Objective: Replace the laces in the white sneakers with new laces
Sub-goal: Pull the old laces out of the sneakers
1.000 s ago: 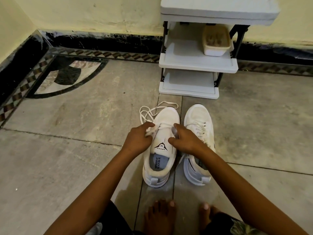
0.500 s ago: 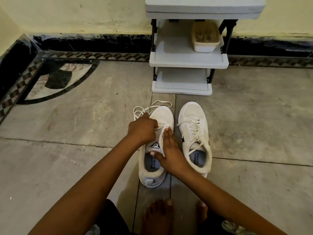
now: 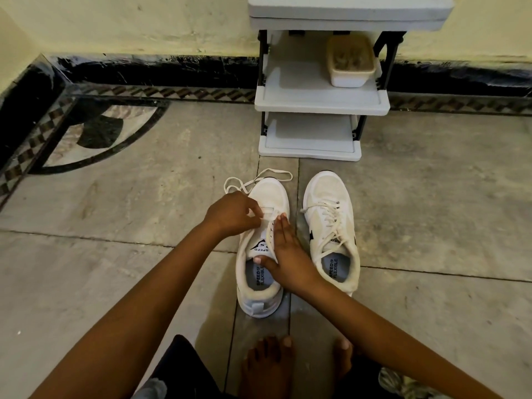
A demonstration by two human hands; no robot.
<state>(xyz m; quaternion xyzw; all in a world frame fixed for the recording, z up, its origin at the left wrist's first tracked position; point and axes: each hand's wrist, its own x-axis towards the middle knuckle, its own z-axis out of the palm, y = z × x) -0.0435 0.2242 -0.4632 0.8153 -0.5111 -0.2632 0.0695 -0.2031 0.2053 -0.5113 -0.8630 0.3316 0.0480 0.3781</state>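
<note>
A grey plastic shelf rack (image 3: 321, 103) with black side struts stood against a yellowish wall (image 3: 144, 21). On its middle shelf, toward the right, sat a cream plastic tub (image 3: 350, 79) holding something brownish that was too blurred to name. A black skirting band (image 3: 161, 72) ran along the wall's foot, with a checkered border strip (image 3: 178, 93) just below it. The floor (image 3: 129, 269) was grey stone slabs, and a quarter-circle inlay (image 3: 98, 133) filled the left corner.

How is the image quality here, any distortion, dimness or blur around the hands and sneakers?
Head view: wide-angle lens slightly bows the floor border; light is dim and warm; the left hand pinching the lace and right hand on the sneaker are sharp, insole lettering readable.
</note>
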